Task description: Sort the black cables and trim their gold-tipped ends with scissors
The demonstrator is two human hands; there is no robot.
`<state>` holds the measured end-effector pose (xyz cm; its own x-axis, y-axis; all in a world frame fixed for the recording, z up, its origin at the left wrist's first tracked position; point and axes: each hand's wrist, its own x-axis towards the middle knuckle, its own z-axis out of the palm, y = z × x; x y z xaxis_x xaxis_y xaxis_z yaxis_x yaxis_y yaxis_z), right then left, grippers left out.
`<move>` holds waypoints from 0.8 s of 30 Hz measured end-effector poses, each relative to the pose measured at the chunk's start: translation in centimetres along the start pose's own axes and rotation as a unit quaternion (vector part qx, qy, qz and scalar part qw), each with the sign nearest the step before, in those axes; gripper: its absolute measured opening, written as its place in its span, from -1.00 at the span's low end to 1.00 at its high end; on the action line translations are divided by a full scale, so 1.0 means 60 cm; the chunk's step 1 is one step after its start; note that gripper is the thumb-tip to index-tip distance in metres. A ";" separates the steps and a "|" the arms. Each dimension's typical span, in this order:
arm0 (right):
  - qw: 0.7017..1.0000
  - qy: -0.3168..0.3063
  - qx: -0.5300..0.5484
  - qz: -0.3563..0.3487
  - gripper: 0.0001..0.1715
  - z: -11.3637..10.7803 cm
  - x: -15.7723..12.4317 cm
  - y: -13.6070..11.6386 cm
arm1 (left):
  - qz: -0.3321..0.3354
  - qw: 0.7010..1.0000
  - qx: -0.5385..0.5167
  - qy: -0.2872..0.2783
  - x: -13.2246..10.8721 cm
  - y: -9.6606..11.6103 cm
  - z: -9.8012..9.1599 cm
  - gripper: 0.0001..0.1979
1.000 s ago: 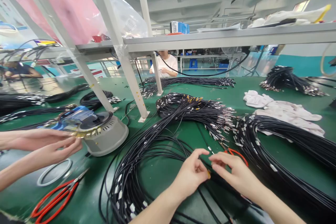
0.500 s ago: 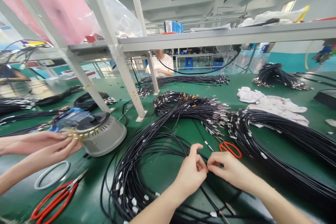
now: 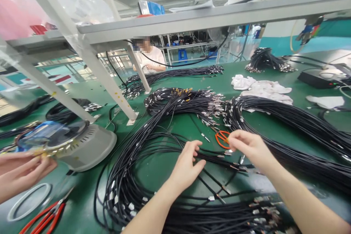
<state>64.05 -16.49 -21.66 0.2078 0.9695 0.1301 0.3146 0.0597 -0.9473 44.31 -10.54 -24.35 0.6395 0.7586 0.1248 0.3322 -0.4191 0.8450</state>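
Observation:
My left hand [image 3: 188, 164] is open, its thumb apart from the curled-forward fingers, just above the ends of a bunch of black cables [image 3: 216, 159]. Nothing shows in its grasp. To the right, my right hand [image 3: 251, 148] is raised with thumb and fingertips pinched together. A small orange-yellow bit shows at those fingertips, too small to name. Right behind them lie orange-handled scissors [image 3: 218, 142], partly covered by the fingers. A loose cable with a metal tip [image 3: 204, 137] rests to their left. A large looped bundle of black cables [image 3: 123, 161] with white tags curves around my left forearm.
Another black cable bundle [image 3: 301, 135] lies at right, with white gloves [image 3: 263, 89] behind it. At left, a co-worker's hands [image 3: 30, 168] are by a grey round machine [image 3: 95, 146]. Red-handled cutters [image 3: 46, 217] and a white ring [image 3: 16, 204] lie in front. A shelf [image 3: 192, 20] spans above.
My hands have separated: the right has moved up and right to the scissors, the left has opened over the cables. The view has turned right and down, showing more cable ends below.

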 end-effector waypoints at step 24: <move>0.981 -0.022 0.191 0.008 -0.88 0.078 0.057 -0.015 | -0.080 0.898 -0.421 0.093 0.040 0.009 -0.011 -0.86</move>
<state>60.12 -12.13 -21.75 0.1662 0.9800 0.1096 -0.0603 0.1211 -0.9908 45.54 -8.61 -23.26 0.4766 0.8790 -0.0144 -0.2840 0.1695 0.9437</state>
